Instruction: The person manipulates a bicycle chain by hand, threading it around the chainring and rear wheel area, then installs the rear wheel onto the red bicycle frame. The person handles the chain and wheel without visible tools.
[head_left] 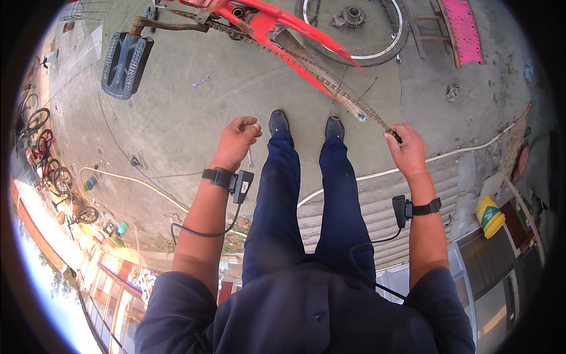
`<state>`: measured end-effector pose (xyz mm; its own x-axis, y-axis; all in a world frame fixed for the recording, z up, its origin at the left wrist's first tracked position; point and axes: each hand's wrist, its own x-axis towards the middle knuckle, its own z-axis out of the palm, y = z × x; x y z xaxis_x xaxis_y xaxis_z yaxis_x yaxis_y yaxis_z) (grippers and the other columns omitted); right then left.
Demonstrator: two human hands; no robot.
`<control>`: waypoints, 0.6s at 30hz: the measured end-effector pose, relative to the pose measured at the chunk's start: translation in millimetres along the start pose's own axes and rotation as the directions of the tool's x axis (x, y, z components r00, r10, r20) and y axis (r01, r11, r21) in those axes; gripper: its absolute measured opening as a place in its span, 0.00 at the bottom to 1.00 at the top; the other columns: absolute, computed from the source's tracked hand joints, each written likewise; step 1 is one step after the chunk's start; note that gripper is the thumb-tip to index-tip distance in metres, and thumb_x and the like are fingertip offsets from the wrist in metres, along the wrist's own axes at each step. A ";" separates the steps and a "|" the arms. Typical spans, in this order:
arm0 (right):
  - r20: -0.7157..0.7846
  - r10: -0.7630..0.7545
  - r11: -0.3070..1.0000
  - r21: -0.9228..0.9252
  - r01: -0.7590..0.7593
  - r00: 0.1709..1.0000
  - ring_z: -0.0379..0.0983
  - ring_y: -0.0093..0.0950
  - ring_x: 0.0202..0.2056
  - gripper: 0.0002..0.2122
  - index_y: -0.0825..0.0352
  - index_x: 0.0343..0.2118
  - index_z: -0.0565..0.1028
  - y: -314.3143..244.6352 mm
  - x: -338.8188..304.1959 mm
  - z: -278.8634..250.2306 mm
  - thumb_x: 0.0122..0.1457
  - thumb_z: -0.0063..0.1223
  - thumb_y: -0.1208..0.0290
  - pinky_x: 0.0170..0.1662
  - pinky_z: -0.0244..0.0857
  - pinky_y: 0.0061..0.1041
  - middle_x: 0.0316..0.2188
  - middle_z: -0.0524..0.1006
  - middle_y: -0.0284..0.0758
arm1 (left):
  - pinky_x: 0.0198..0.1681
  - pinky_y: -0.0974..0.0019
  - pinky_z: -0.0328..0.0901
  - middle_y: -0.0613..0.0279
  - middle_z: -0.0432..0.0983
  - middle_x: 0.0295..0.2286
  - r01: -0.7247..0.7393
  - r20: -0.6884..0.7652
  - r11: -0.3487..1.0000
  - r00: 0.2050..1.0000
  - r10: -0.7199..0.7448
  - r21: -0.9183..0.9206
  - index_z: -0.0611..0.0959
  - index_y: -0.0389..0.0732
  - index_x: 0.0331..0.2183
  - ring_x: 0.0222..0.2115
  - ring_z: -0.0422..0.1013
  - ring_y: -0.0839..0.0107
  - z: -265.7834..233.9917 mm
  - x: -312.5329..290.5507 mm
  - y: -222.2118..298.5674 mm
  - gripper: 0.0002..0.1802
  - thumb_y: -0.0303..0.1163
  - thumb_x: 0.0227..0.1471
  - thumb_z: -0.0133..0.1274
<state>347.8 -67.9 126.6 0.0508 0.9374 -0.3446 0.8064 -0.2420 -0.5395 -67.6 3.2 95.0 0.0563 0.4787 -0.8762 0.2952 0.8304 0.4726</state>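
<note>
Ahead of me is a red bicycle frame (pixel 265 23), with a bare rear fork end near my right side. My right hand (pixel 407 144) is closed on the end of a rusty bicycle chain (pixel 377 118), which runs along the frame back toward the crank (pixel 171 25). My left hand (pixel 239 138) hangs apart from the frame, its fingers curled in with nothing visible in them. A large blue-black pedal (pixel 127 65) sits on the crank arm at the upper left.
A detached wheel (pixel 354 17) lies on the concrete beyond the frame. A wrench (pixel 200 81) rests on the floor at left. A pale hose (pixel 448 154) crosses the ground, and a pink-topped stool (pixel 463 29) stands at upper right. A yellow bucket (pixel 489 217) is far right.
</note>
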 end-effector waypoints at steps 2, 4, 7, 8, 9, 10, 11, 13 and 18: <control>0.045 0.030 0.997 0.067 -0.033 0.999 0.76 0.42 0.35 0.09 0.69 0.36 0.80 0.8 -4.1 -2.0 0.55 0.62 0.70 0.41 0.70 0.37 0.32 0.79 0.42 | 0.47 0.66 0.69 0.55 0.79 0.41 0.027 0.028 1.000 0.999 -0.027 -0.009 0.76 0.31 0.51 0.42 0.77 0.68 25.7 -16.0 -9.2 0.21 0.34 0.60 0.54; 0.071 0.007 0.995 0.102 -0.014 0.997 0.77 0.41 0.35 0.11 0.69 0.38 0.79 -1.0 -11.4 -3.7 0.56 0.62 0.70 0.40 0.70 0.36 0.33 0.79 0.42 | 0.47 0.66 0.69 0.55 0.80 0.41 0.022 0.067 1.000 0.998 -0.021 -0.013 0.76 0.31 0.50 0.41 0.76 0.68 51.8 -32.7 -16.6 0.20 0.34 0.60 0.54; 0.094 -0.026 0.978 0.209 0.006 0.995 0.77 0.37 0.33 0.12 0.69 0.42 0.78 -8.4 -23.4 -8.1 0.57 0.62 0.70 0.40 0.71 0.31 0.33 0.79 0.42 | 0.46 0.68 0.68 0.57 0.80 0.41 0.024 0.126 0.999 0.992 -0.021 -0.022 0.77 0.33 0.50 0.41 0.76 0.71 89.8 -54.3 -20.9 0.20 0.35 0.61 0.54; 0.102 -0.032 0.969 0.248 0.006 0.994 0.76 0.35 0.33 0.12 0.70 0.43 0.78 -12.1 -29.7 -10.4 0.58 0.62 0.70 0.39 0.71 0.29 0.34 0.79 0.41 | 0.47 0.68 0.68 0.56 0.80 0.42 0.009 0.137 0.999 0.991 -0.004 -0.036 0.76 0.33 0.51 0.42 0.75 0.71 103.7 -61.5 -21.9 0.20 0.34 0.61 0.55; 0.111 -0.031 0.959 0.284 -0.002 0.993 0.76 0.33 0.32 0.13 0.70 0.43 0.77 -16.6 -35.4 -12.5 0.58 0.62 0.70 0.39 0.71 0.28 0.33 0.79 0.40 | 0.48 0.67 0.68 0.56 0.80 0.42 -0.013 0.150 0.998 0.989 0.022 -0.057 0.76 0.33 0.51 0.43 0.75 0.71 117.1 -68.5 -22.1 0.20 0.34 0.61 0.55; 0.115 -0.033 0.948 0.320 -0.006 0.993 0.76 0.31 0.32 0.14 0.70 0.44 0.77 -21.8 -38.8 -14.1 0.58 0.62 0.70 0.39 0.71 0.28 0.33 0.79 0.40 | 0.49 0.67 0.68 0.56 0.79 0.43 -0.040 0.160 0.996 0.986 0.052 -0.078 0.76 0.33 0.51 0.44 0.75 0.70 129.3 -74.8 -20.7 0.20 0.33 0.61 0.56; 0.116 -0.040 0.935 0.355 -0.004 0.992 0.76 0.30 0.31 0.14 0.70 0.45 0.77 -25.6 -39.7 -16.7 0.59 0.62 0.69 0.39 0.71 0.27 0.32 0.79 0.39 | 0.51 0.67 0.68 0.56 0.79 0.44 -0.102 0.173 0.991 0.978 0.115 -0.084 0.75 0.33 0.52 0.45 0.75 0.70 142.0 -81.3 -18.2 0.20 0.32 0.61 0.56; 0.222 0.038 0.898 0.421 -0.131 0.974 0.75 0.26 0.31 0.15 0.69 0.47 0.76 -32.4 -45.0 -23.8 0.60 0.62 0.69 0.39 0.70 0.26 0.31 0.78 0.37 | 0.53 0.66 0.68 0.55 0.78 0.46 -0.193 0.198 0.977 0.958 0.209 -0.095 0.75 0.32 0.53 0.48 0.74 0.69 166.4 -96.7 -14.3 0.21 0.29 0.60 0.56; 0.360 0.049 0.818 0.520 -0.244 0.932 0.73 0.19 0.33 0.15 0.69 0.51 0.75 -42.4 -53.8 -29.6 0.64 0.57 0.67 0.40 0.70 0.22 0.31 0.77 0.31 | 0.56 0.63 0.67 0.53 0.71 0.54 -0.379 0.245 0.925 0.894 0.375 -0.035 0.71 0.33 0.58 0.54 0.71 0.64 205.3 -118.8 -0.8 0.27 0.26 0.58 0.57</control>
<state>328.3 -100.6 190.7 -0.1251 0.7714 -0.6240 0.3410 -0.5572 -0.7572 121.2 -112.9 179.3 0.3951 0.6695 -0.6291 0.2184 0.5967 0.7722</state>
